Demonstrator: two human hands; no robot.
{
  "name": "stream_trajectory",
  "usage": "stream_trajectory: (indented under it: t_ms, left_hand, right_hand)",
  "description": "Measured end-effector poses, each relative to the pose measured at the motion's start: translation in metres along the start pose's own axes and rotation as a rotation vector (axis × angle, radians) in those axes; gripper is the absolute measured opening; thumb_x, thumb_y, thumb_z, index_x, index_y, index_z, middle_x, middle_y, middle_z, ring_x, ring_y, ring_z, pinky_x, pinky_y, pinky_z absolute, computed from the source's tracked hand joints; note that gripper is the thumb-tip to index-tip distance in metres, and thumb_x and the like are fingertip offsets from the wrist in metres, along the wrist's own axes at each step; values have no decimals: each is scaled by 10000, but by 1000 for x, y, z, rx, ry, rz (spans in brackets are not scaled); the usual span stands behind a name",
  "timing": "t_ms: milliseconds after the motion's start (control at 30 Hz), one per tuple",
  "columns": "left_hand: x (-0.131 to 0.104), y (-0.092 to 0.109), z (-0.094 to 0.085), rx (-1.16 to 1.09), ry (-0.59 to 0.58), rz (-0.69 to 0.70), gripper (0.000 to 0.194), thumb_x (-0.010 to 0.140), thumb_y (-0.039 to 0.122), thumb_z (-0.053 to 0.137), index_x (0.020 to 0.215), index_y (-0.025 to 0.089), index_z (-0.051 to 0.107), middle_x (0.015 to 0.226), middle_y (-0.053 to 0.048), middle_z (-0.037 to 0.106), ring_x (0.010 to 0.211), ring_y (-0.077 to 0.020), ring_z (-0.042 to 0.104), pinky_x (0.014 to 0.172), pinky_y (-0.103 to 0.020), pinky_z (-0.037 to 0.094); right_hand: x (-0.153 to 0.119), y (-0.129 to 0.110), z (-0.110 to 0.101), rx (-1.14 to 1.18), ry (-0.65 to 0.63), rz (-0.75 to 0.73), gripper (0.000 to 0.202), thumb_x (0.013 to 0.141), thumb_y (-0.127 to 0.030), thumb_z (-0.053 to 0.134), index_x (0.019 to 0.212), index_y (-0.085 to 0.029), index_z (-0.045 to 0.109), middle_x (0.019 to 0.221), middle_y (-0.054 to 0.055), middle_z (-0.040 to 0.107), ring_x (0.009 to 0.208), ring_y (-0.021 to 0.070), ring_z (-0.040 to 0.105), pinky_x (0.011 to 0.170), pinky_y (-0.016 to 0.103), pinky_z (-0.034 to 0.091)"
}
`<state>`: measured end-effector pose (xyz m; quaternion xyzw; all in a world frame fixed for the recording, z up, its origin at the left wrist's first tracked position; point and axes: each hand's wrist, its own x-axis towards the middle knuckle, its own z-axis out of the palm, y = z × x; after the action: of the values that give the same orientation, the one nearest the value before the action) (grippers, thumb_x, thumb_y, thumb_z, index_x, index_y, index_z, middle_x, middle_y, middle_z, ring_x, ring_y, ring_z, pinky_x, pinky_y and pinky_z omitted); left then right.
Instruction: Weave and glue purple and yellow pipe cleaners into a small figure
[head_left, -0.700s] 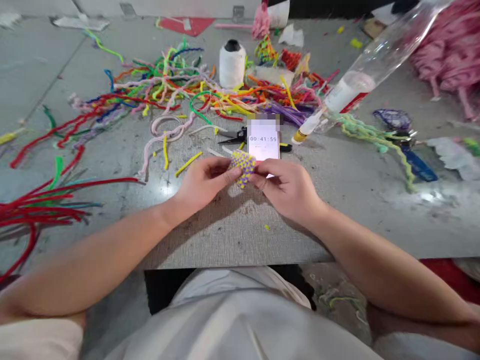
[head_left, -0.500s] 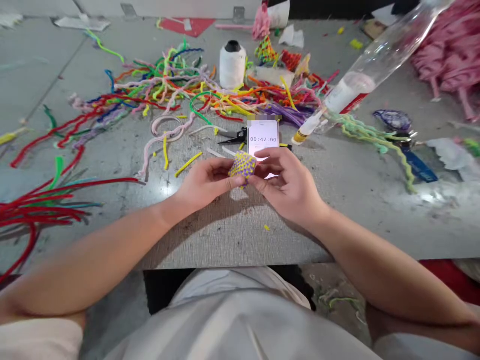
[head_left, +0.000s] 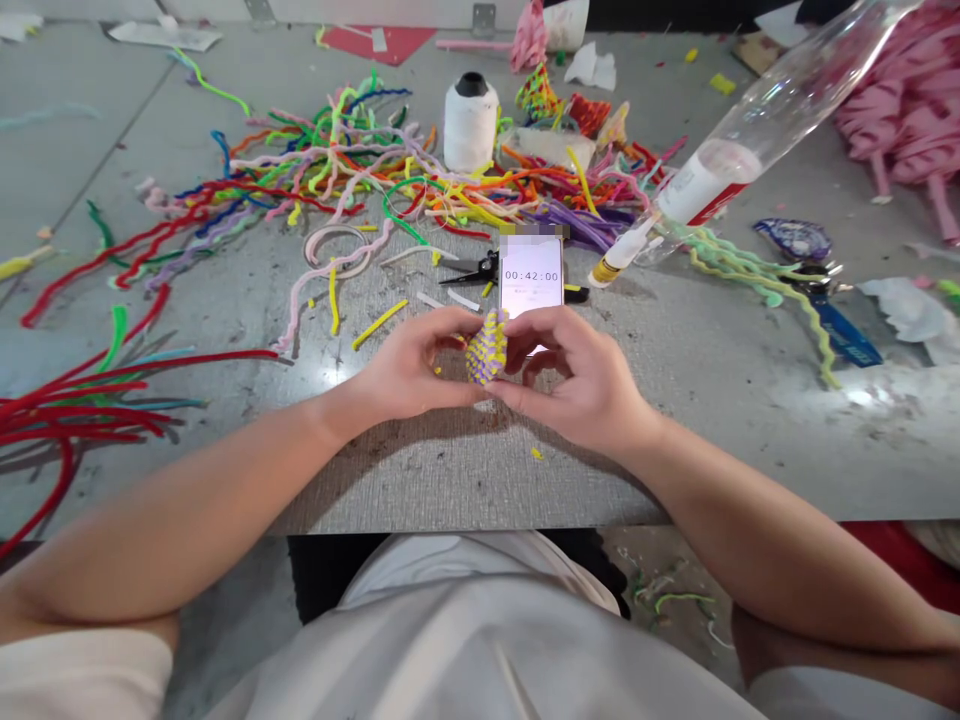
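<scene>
Where the left edge crops a bundle of long, fuzzy red stems point(head_left: 90, 394), their outer ends are lost. Farther right, the fingertips of the left hand point(head_left: 412, 362) are partly concealed behind a small, tapered yellow-and-purple piece point(head_left: 486, 354) of woven-looking texture; a black pointed hand tool point(head_left: 487, 268) passes behind a white-screened smartphone point(head_left: 531, 280), itself overlapped by the right hand point(head_left: 581, 372) and pixelated along its upper edge. A clear plastic bottle point(head_left: 784, 105) with a red-and-white label is cropped above, a heap of pink fabric-like strands point(head_left: 900, 135) at right. The tapered piece lies between the two hands, just before the smartphone and over the grey table point(head_left: 450, 480); its clearance cannot be judged. Its long axis runs nearly up the view, narrow end uppermost, leaning slightly right. Left hand: thumb extended below, fingers bent above, grip grasping the piece's left side. Right hand: index finger arched over, thumb beneath, remaining fingers curled, grip pinching its right side. Both bare forearms point(head_left: 247, 470) converge from the lower corners.
</scene>
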<state>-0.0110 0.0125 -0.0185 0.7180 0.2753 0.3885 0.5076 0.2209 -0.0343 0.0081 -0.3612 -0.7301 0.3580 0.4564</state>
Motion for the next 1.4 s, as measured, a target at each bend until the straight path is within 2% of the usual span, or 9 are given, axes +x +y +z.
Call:
stream_trajectory:
  t_ms: [167, 333, 467, 533, 633, 767, 1000, 1200, 1400]
  left_hand:
    - [1, 6, -1, -111, -80, -38, 573, 794, 372, 972, 1316, 243, 774, 1309, -119, 777, 1228, -287, 727, 1067, -428, 571]
    - [4, 9, -3, -89, -113, 23, 550, 758, 439, 1001, 1245, 255, 824, 1364, -133, 722, 1278, -302, 692, 1027, -393, 585]
    - [5, 7, -2, -52, -16, 125, 339, 792, 370, 986, 1082, 246, 860, 1132, -85, 759, 1032, -206, 729, 868, -318, 597]
    - [5, 8, 0, -42, 20, 137, 213, 848, 362, 946, 994, 232, 862, 1025, -66, 785, 909, -172, 732, 806, -296, 592]
    - [4, 10, 2, -2, 92, 98, 205, 856, 398, 937, 941, 225, 867, 950, -60, 808, 839, -171, 738, 749, -287, 587]
    - [4, 11, -1, 76, 116, 65, 226, 877, 443, 912, 973, 240, 879, 943, -65, 807, 845, -183, 735, 739, -288, 573]
    - [6, 14, -5, 121, 52, 65, 263, 971, 513, 791, 1024, 275, 891, 991, -68, 805, 871, -208, 723, 777, -329, 568]
    - [6, 14, -5, 116, 42, 80, 260, 951, 516, 816, 1030, 283, 898, 1063, -70, 833, 970, -227, 764, 877, -340, 602]
    - [3, 16, -1, 124, 73, 61, 245, 951, 502, 822, 1031, 284, 898, 1083, -70, 841, 944, -213, 764, 851, -329, 596]
  right_hand:
    - [1, 5, 0, 133, 32, 128, 688, 761, -394, 995, 1284, -255, 570, 1020, 15, 712, 859, 153, 698, 660, 258, 600]
    - [5, 10, 2, 225, 70, 223, 476, 827, -490, 937, 1118, -242, 654, 947, 12, 674, 853, 151, 652, 673, 274, 584]
    - [6, 8, 1, 183, 207, 209, 463, 754, -462, 978, 924, -243, 608, 827, -31, 610, 746, 132, 591, 657, 288, 578]
    - [7, 5, -2, 105, 227, 148, 373, 788, -379, 949, 879, -235, 617, 831, -22, 626, 759, 141, 602, 665, 300, 570]
    - [8, 1, -8, -70, 205, -17, 181, 860, -257, 879, 878, -215, 704, 887, 12, 662, 779, 147, 607, 655, 309, 528]
    - [9, 1, -11, -255, 168, -157, 65, 919, -248, 831, 919, -204, 783, 931, 34, 634, 767, 141, 573, 653, 312, 516]
    - [8, 3, -13, -325, 90, -126, 159, 993, -361, 762, 916, -225, 790, 1097, 84, 617, 1050, 235, 648, 968, 441, 579]
    - [8, 2, -12, -184, -60, -81, 173, 1055, -377, 692, 1039, -240, 796, 1092, 86, 727, 1062, 233, 688, 952, 416, 582]
    - [6, -1, -10, -230, -59, -109, 211, 1084, -360, 651, 1065, -223, 810, 1070, 92, 725, 1043, 224, 681, 936, 397, 567]
